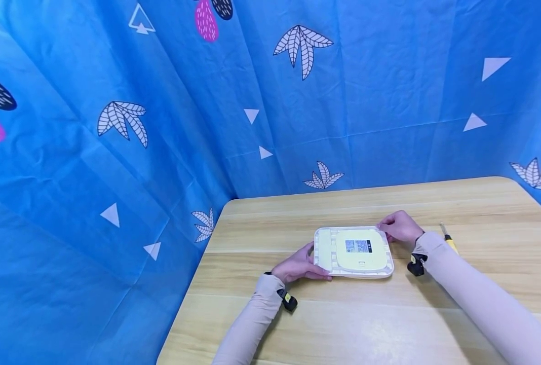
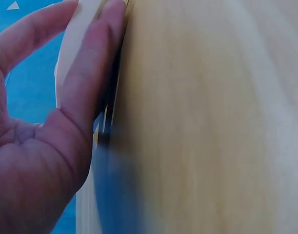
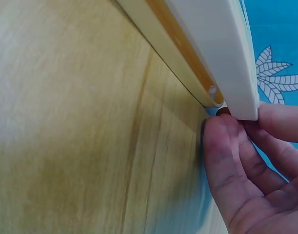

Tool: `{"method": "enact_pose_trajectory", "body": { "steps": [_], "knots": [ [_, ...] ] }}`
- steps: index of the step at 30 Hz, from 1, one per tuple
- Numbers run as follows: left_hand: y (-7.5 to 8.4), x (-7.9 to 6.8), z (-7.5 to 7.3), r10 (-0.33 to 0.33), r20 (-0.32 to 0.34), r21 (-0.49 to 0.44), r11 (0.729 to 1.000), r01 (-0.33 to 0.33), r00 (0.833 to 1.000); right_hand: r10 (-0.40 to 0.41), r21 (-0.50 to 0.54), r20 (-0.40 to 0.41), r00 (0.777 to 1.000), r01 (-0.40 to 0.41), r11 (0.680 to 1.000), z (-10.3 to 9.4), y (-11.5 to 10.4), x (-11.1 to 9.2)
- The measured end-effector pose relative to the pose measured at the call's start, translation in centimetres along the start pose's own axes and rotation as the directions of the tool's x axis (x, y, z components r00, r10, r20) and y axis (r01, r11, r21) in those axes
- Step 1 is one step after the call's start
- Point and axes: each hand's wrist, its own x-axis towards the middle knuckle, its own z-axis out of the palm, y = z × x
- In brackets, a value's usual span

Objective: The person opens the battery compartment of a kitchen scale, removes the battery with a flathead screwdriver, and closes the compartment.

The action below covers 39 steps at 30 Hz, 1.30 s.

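Your left hand (image 1: pixel 300 264) grips the left end of the white case (image 1: pixel 360 251), right of centre in the frame's lower half; your right hand (image 1: pixel 400 227) pinches its upper-right corner, probably steadying it from opposite ends. The screwdriver (image 1: pixel 449 240) lies farther right, apparently within reach.

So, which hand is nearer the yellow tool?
The right hand, pinching the far right corner of the white device: the yellow tool lies to its right. The left hand, at the device's left end, is farther off.
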Motion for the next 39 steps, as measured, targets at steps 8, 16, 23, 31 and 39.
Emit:
{"method": "enact_pose_trajectory", "body": {
  "steps": [8, 16, 23, 31, 39],
  "knots": [
    [-0.5, 0.3, -1.0, 0.044, -0.138, 0.106, 0.994, -0.029, 0.989, 0.02, 0.0, -0.01, 1.0, -0.02, 1.0, -0.2, -0.2, -0.4],
    [-0.7, 1.4, -1.6, 0.116, -0.267, 0.056, 0.993, -0.105, 0.957, 0.005, -0.055, -0.039, 0.999, -0.007, 0.998, -0.7, -0.4, -1.2],
    [-0.4, 1.8, -1.5, 0.11, -0.331, 0.008, 0.993, -0.114, 0.937, -0.108, -0.177, -0.085, 0.991, 0.092, 0.98, -0.7, -1.4, -2.2],
    [-0.5, 1.7, -1.8, 0.098, -0.333, -0.016, 0.994, -0.109, 0.938, -0.237, -0.241, -0.054, 0.97, 0.218, 0.946, 0.2, -3.9, -4.0],
    [-1.0, 1.8, -2.2, 0.102, -0.339, -0.033, 0.992, -0.121, 0.935, -0.285, -0.277, 0.035, 0.958, 0.284, 0.918, 1.6, -5.2, -5.5]
  ]
}}
